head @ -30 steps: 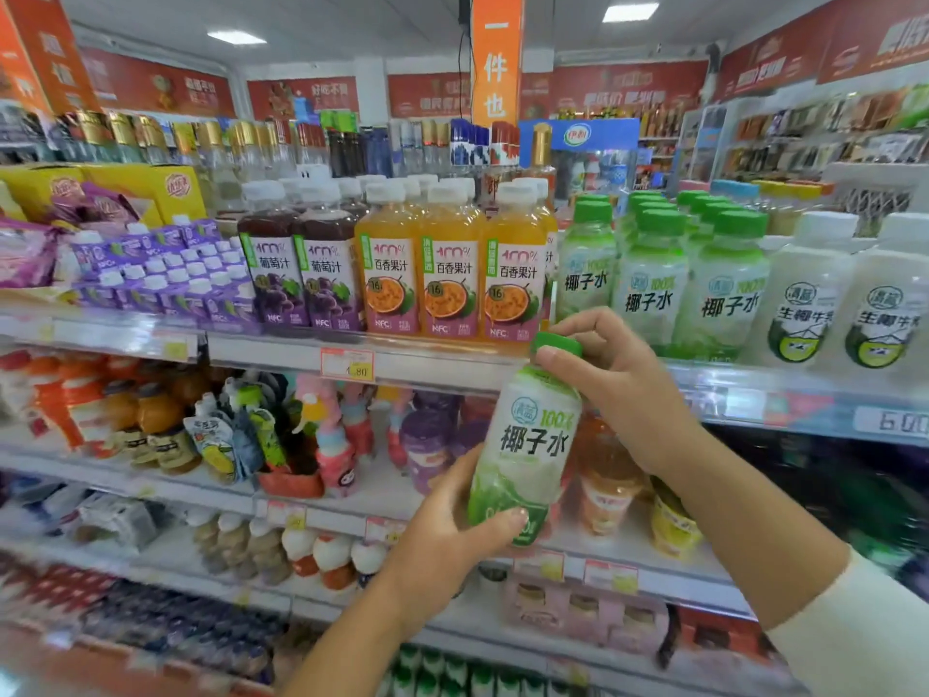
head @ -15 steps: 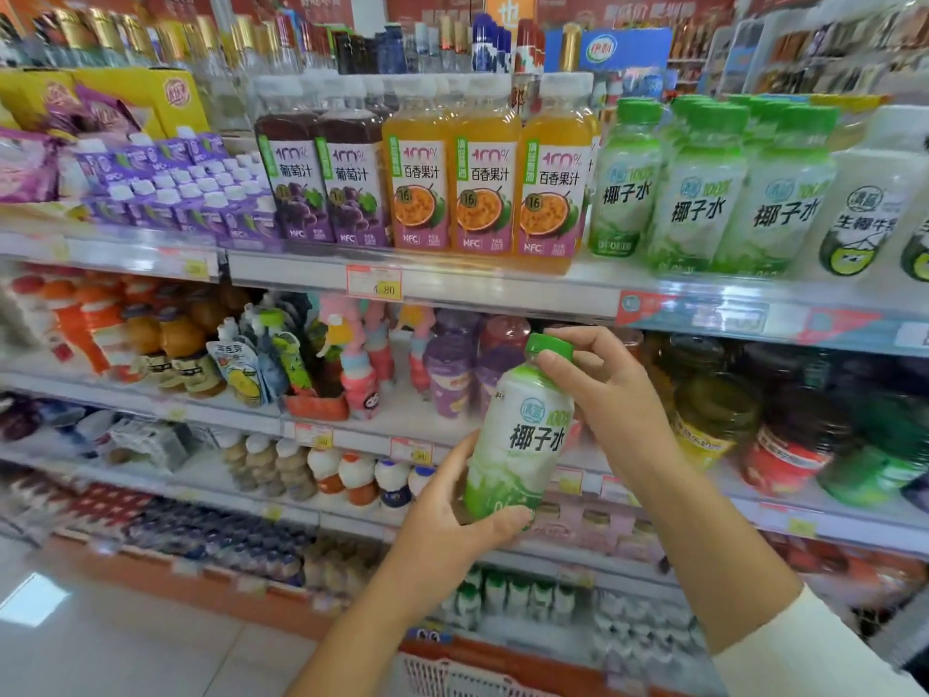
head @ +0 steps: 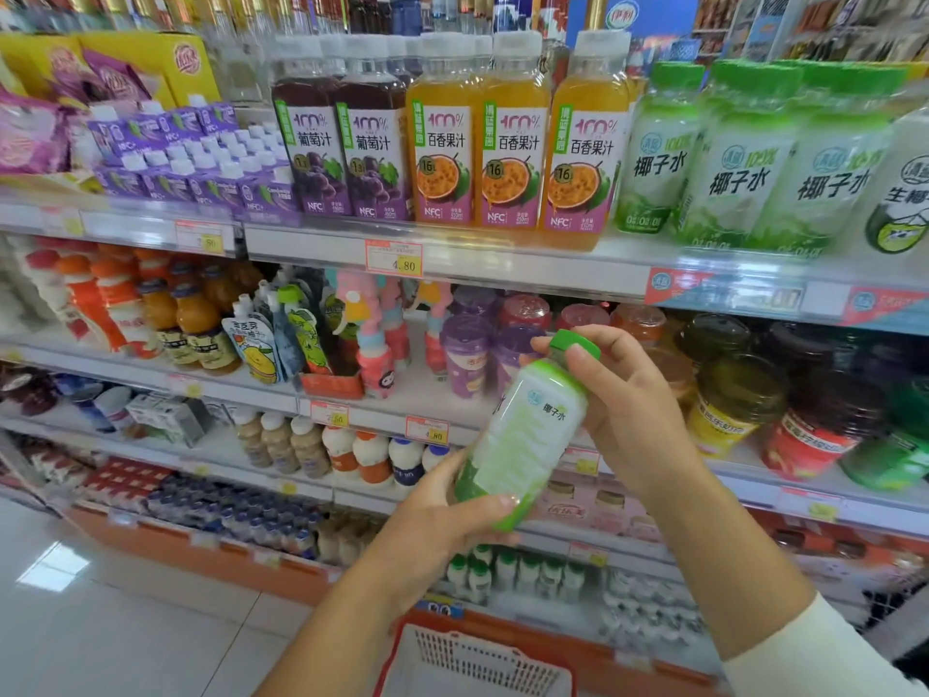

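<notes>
A coconut water bottle (head: pixel 523 435) with a white-green label and green cap is tilted in front of the shelves. My left hand (head: pixel 437 525) cups its base from below, thumb across the bottom edge. My right hand (head: pixel 623 399) grips its neck and cap from the right, fingers curled round the top. Most of the label's front text is turned to the right side.
A row of the same coconut water bottles (head: pixel 739 158) stands on the upper shelf (head: pixel 502 264), beside orange passion-fruit bottles (head: pixel 507 138) and purple grape bottles (head: pixel 347 143). Lower shelves hold jars, cups and small drinks. A red shopping basket (head: pixel 472 661) sits below my arms.
The bottle has come down away from the upper shelf and been rotated, its label text now turned rightward. The view has tilted down, revealing the red basket.
</notes>
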A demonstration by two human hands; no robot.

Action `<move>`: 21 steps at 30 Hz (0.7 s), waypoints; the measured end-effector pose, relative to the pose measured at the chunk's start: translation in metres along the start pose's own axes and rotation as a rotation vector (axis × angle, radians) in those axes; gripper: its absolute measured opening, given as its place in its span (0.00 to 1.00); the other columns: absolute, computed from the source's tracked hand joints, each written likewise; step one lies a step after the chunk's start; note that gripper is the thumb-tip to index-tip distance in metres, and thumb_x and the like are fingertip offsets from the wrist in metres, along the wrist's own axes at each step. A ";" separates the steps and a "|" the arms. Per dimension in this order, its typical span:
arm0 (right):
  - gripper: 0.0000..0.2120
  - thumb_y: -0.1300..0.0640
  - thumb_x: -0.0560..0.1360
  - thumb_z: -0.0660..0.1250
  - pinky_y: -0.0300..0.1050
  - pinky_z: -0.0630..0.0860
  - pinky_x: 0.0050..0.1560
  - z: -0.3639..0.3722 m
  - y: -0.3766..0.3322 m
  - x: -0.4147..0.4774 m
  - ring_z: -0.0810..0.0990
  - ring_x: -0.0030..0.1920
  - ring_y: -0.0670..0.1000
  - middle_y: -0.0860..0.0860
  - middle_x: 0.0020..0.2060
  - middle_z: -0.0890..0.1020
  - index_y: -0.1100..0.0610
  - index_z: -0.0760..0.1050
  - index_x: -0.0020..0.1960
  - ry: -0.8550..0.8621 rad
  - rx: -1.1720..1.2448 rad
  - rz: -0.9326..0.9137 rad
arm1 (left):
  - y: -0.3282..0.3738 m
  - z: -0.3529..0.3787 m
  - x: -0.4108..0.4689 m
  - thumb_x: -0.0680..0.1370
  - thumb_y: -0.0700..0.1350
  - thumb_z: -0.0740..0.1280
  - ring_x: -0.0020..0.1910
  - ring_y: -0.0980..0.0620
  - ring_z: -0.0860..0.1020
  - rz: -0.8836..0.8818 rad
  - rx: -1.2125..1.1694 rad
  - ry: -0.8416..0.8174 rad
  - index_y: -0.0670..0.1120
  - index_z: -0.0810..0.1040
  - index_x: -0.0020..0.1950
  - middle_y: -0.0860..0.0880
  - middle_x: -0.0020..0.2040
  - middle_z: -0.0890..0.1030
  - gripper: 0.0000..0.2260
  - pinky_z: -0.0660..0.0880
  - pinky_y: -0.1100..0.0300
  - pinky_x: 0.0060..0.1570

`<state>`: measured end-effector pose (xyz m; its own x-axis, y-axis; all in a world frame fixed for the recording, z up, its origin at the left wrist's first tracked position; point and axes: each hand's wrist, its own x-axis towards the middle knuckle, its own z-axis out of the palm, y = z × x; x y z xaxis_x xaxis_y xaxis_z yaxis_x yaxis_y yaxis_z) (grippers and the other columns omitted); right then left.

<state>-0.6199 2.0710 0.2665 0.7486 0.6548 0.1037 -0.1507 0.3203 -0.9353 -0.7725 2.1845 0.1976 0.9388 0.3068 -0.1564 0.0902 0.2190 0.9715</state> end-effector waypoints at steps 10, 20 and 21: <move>0.12 0.59 0.71 0.72 0.57 0.83 0.46 -0.006 -0.010 -0.008 0.85 0.47 0.56 0.56 0.48 0.84 0.57 0.74 0.53 0.082 -0.252 -0.048 | 0.003 0.024 -0.009 0.67 0.50 0.79 0.54 0.68 0.73 0.339 0.594 0.395 0.68 0.62 0.61 0.66 0.58 0.70 0.33 0.76 0.68 0.48; 0.14 0.61 0.70 0.68 0.51 0.81 0.46 -0.016 -0.006 -0.011 0.83 0.53 0.57 0.59 0.55 0.83 0.58 0.73 0.55 -0.002 0.041 -0.032 | 0.005 0.014 -0.011 0.65 0.55 0.77 0.53 0.48 0.83 0.103 0.181 0.069 0.53 0.75 0.61 0.48 0.52 0.85 0.27 0.79 0.46 0.57; 0.14 0.60 0.70 0.68 0.52 0.81 0.46 -0.016 -0.006 -0.012 0.83 0.52 0.56 0.59 0.54 0.83 0.58 0.73 0.55 0.003 0.030 -0.031 | 0.004 0.016 -0.012 0.66 0.54 0.78 0.52 0.50 0.83 0.122 0.216 0.101 0.55 0.75 0.61 0.50 0.52 0.85 0.25 0.80 0.49 0.56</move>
<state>-0.6175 2.0505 0.2653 0.7554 0.6420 0.1312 -0.1465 0.3607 -0.9211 -0.7779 2.1671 0.2066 0.9100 0.4124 -0.0423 0.0576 -0.0247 0.9980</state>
